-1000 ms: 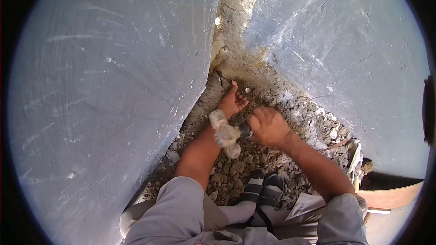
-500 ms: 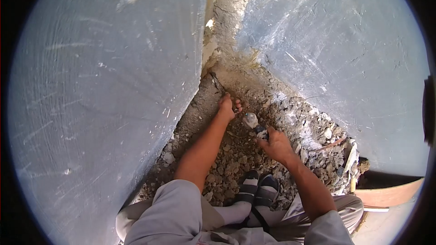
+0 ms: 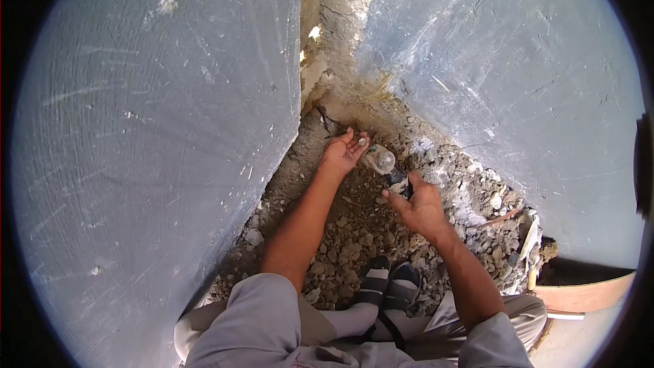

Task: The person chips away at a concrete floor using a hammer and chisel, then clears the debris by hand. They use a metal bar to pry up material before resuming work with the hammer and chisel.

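Down on the rubble [image 3: 344, 238], a hammer held low between two walls

Past the sandals [image 3: 388, 285], the right hand [image 3: 421, 208] grips a dusty hammer [image 3: 379, 159]. Its head sits just beside the half-open left hand [image 3: 343, 153], so I think those fingers should keep clear of it.
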A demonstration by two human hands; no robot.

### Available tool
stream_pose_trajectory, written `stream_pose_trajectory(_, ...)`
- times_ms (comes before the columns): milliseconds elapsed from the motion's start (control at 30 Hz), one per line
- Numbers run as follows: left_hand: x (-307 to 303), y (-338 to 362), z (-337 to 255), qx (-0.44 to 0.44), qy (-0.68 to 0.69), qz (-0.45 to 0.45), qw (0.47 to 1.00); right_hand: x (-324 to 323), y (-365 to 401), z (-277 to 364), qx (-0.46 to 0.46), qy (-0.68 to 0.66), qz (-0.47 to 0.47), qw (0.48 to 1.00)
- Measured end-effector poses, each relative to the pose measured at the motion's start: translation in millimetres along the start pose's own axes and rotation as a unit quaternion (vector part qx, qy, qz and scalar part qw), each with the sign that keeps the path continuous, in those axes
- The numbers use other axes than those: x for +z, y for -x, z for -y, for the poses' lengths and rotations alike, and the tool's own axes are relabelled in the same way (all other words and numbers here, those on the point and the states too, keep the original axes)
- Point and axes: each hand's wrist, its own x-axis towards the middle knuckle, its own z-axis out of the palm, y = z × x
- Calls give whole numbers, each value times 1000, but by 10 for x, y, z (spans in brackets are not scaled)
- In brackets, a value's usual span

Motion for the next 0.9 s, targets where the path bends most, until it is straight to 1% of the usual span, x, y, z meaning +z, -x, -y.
stream_pose_trajectory(33, 112, 30, -9, 1, -2, -1, 1000, -14, 4, 18, 1, -16, -6, 1000)
stream_pose_trajectory(133, 368, 72, 95, 3, 38, -42, 998, -106, 60, 48, -5, -3, -30, 1000)
stream_pose_trajectory(167, 415, 95, 133, 7, 55, -49, 997, -120, 63, 18, -12, -20, -38, 999)
stream_pose_trajectory(233, 404, 134, 252, 12, 90, -65, 994, -124, 71, -66, -23, -56, -52, 997)
stream_pose_trajectory(267, 405, 137, 286, 0, 103, -73, 992, -135, 71, -83, -21, -70, -58, 996)
stream_pose_trajectory(333, 389, 116, 323, 11, 133, -85, 987, -162, 63, -99, -16, -98, -73, 992)
stream_pose_trajectory(367, 374, 101, 341, 16, 147, -91, 985, -196, 70, -66, 3, -139, -70, 988)
stream_pose_trajectory(433, 453, 175, 255, 31, 132, -112, 984, -301, 81, 79, 37, -221, -59, 973)
stream_pose_trajectory(467, 496, 215, 193, 39, 125, -122, 984, -338, 75, 103, -15, -233, -83, 969)
stream_pose_trajectory(533, 485, 175, 92, 14, 172, -121, 977, -356, 24, 242, -146, -215, -200, 945)
stream_pose_trajectory(567, 461, 175, 42, 4, 196, -121, 973, -338, 3, 318, -211, -206, -255, 921)
stream_pose_trajectory(600, 506, 219, 9, -7, 198, -114, 974, -313, -15, 376, -205, -198, -278, 917)
stream_pose_trajectory(633, 470, 219, -15, -13, 201, -102, 974, -200, -59, 395, -188, -224, -282, 914)
stream_pose_trajectory(700, 457, 222, 5, -35, 209, -74, 975, 132, -205, 254, -153, -265, -292, 906)
stream_pose_trajectory(733, 459, 195, 26, -30, 194, -94, 976, 337, -353, -10, -145, -167, -250, 943)
stream_pose_trajectory(767, 450, 162, 44, -24, 177, -113, 977, 323, -398, 33, -58, -200, -178, 962)
stream_pose_trajectory(800, 465, 168, 55, -19, 159, -133, 978, 318, -457, 106, 31, -232, -103, 967)
stream_pose_trajectory(833, 476, 174, 59, -17, 154, -125, 980, 309, -487, 146, 120, -262, -29, 957)
stream_pose_trajectory(867, 485, 168, 48, -13, 151, -115, 982, 264, -496, 114, 136, -266, -37, 953)
stream_pose_trajectory(900, 466, 207, 51, -9, 150, -110, 982, 220, -437, 100, 99, -285, -69, 951)
